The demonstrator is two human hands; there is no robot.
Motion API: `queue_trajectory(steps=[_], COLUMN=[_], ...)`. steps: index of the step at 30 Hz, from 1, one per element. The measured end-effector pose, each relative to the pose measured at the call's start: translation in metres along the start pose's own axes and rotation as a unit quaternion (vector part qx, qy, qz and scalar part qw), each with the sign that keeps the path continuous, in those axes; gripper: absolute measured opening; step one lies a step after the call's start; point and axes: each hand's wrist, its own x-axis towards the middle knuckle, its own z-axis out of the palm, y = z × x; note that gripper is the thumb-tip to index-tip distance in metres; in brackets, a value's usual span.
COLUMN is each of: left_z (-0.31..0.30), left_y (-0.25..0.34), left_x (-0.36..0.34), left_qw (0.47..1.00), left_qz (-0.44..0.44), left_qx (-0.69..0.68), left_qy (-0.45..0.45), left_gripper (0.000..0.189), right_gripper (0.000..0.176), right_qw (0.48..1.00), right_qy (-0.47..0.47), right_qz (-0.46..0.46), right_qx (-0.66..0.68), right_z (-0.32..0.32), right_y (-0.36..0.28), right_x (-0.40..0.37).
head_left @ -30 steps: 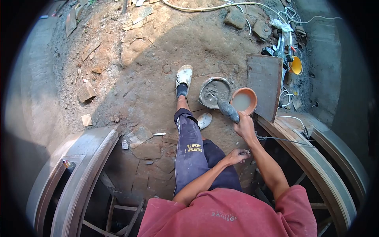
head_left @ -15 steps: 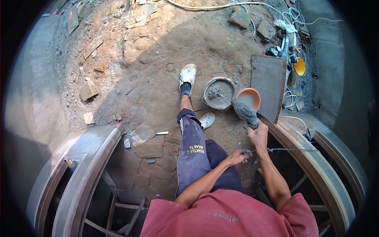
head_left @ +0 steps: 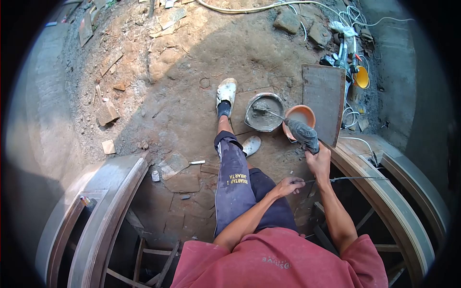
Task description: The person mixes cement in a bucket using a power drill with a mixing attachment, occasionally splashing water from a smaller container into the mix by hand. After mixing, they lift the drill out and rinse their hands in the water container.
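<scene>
My right hand (head_left: 318,162) is closed round the handle of a drill (head_left: 301,133), whose body looks grey and caked or wrapped. Its thin rod slants left into a bucket of wet grey mortar (head_left: 264,111), with a lumpy clump round the rod's end. Below, my left hand (head_left: 289,186) pinches a thin cord (head_left: 355,178), which runs rightward past my right forearm to the wooden frame. Under the drill stands an orange bucket (head_left: 307,113) with greyish liquid, partly hidden by the drill.
A flat board (head_left: 322,98) lies right of the buckets. Cables, pipes and a yellow container (head_left: 361,77) lie along the right wall. Curved-looking frames (head_left: 113,206) flank me on both sides. Stones, wood scraps and a hose (head_left: 240,10) are scattered on the dirt ground.
The drill and my right hand have shifted slightly right and down, and more of the rod shows above the mortar. My left hand has moved slightly left, still on the cord.
</scene>
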Motion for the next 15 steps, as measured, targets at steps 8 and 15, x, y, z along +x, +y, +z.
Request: queue_trajectory(steps=[8,15], left_z=[-0.005,0.004], left_y=[-0.005,-0.008], left_x=[-0.002,0.001], left_qw=[0.999,0.999], left_qz=[-0.009,0.043], left_qx=[0.029,-0.027], left_qy=[0.021,0.002], left_gripper=[0.049,0.053], right_gripper=[0.032,0.029], right_qw=[0.994,0.999], right_qy=[0.001,0.009], right_qz=[-0.059,0.030], right_qx=[-0.087,0.025], right_z=[0.080,-0.001], right_y=[0.025,0.000], right_x=[0.035,0.000])
